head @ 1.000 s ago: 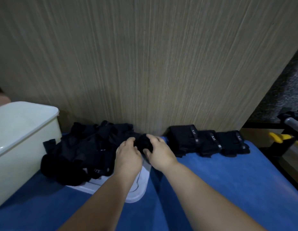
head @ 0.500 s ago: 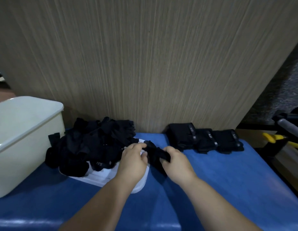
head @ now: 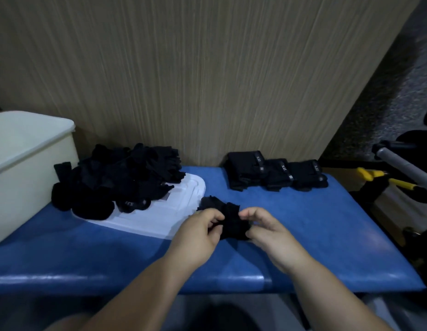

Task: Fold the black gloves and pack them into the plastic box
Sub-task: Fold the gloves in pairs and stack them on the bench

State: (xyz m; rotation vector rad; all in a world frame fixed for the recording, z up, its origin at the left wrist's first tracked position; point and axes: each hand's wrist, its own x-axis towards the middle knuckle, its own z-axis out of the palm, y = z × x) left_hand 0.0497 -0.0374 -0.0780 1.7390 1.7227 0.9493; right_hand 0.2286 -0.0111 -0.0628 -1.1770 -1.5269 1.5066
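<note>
Obs. One glove is held between both hands over the bench, about mid-length and nearer the front edge than the back. It sits just off the near right corner of the white lid. It is crumpled, not flat. I cannot tell whether it touches the bench.

Grip. Left hand: fingers curled, thumb and fingertips pinching the glove's near left edge. Right hand: thumb and forefinger curled in on the near right edge, also a pinch. Its other fingers are tucked under, so I can't read them.

Key relation. The glove's long axis runs obliquely from the grip toward the back edge and leftward. Its free end lies beyond the left knuckles, beside the lid corner, and both pinches sit at the near end. My judgement: the fold needs that far end laid flat or brought back toward the grip, and the left hand is the nearer one to it.

Rest. The pile of unfolded gloves covers the lid's far left part. Three folded gloves stand in a row along the back edge, right of centre. The box is at the bench's left end, well apart from the glove on the left hand's side. Its inside is not readable from here.
</note>
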